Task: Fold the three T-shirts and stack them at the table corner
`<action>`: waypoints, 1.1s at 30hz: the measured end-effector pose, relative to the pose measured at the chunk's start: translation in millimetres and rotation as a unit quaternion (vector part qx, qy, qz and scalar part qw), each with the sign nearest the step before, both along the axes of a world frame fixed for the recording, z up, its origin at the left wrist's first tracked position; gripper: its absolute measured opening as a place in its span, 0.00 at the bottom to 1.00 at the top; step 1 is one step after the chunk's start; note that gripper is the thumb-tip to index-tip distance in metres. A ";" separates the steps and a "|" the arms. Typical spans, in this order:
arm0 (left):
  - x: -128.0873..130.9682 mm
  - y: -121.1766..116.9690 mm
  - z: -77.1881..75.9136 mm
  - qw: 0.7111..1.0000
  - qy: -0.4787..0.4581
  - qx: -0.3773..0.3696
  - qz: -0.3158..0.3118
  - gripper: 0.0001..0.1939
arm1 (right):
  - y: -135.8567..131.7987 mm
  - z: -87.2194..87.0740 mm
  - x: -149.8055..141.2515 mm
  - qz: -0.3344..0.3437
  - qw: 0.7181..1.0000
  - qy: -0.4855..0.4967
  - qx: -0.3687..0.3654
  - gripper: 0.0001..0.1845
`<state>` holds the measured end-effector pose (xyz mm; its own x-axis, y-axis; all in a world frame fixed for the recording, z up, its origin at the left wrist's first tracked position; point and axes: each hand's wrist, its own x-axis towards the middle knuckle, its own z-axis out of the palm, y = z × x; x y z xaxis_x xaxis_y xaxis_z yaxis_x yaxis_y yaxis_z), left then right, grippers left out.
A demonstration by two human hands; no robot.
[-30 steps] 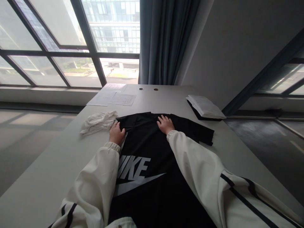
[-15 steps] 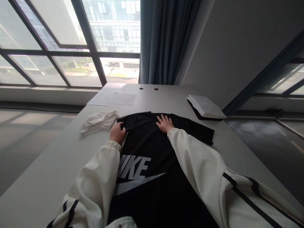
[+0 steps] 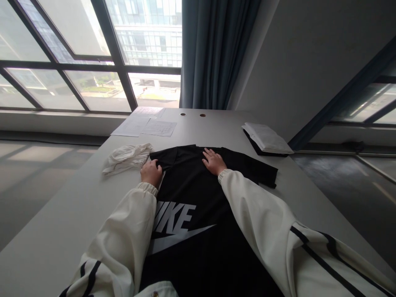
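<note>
A black T-shirt (image 3: 198, 185) with a large grey print lies spread on the table, its collar at the far side. My left hand (image 3: 151, 173) is closed on the hem of its left sleeve, with the fingers curled and the thumb beside the cloth. Flat on the chest just below the collar rests my right hand (image 3: 214, 161), fingers stretched out and slightly apart. The shirt's right sleeve lies extended to the side. My forearms cover parts of the shirt's edges and the start of the lettering.
A crumpled white cloth (image 3: 127, 159) lies just left of my left hand. Sheets of paper (image 3: 159, 127) are at the table's far left. A folded white item (image 3: 268, 138) rests on something black at the right edge. Behind the white table (image 3: 77, 214) hangs a blue curtain (image 3: 213, 53).
My left hand has shifted very slightly at the sleeve, its fingers a little more curled over. The right hand stays flat on the shirt. The view has moved slightly.
</note>
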<state>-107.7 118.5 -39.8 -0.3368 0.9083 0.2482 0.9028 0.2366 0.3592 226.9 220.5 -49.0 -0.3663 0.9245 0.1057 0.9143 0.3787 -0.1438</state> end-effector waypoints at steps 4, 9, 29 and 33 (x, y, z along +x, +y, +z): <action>-1.8 4.2 -4.7 0.997 -0.053 0.056 -0.031 0.27 | -0.9 2.4 0.3 0.013 1.000 -0.002 -0.016 0.32; -2.2 8.4 -5.0 0.990 -0.094 0.097 -0.049 0.31 | 1.3 2.5 0.4 0.003 1.000 -0.001 -0.019 0.32; 71.8 -8.8 36.4 0.892 0.041 -0.020 -0.450 0.34 | -0.5 4.9 1.5 -0.002 1.000 -0.001 0.000 0.31; 66.5 -4.3 21.7 0.903 0.028 -0.026 -0.427 0.36 | -0.6 4.5 1.4 -0.001 1.000 0.000 0.002 0.31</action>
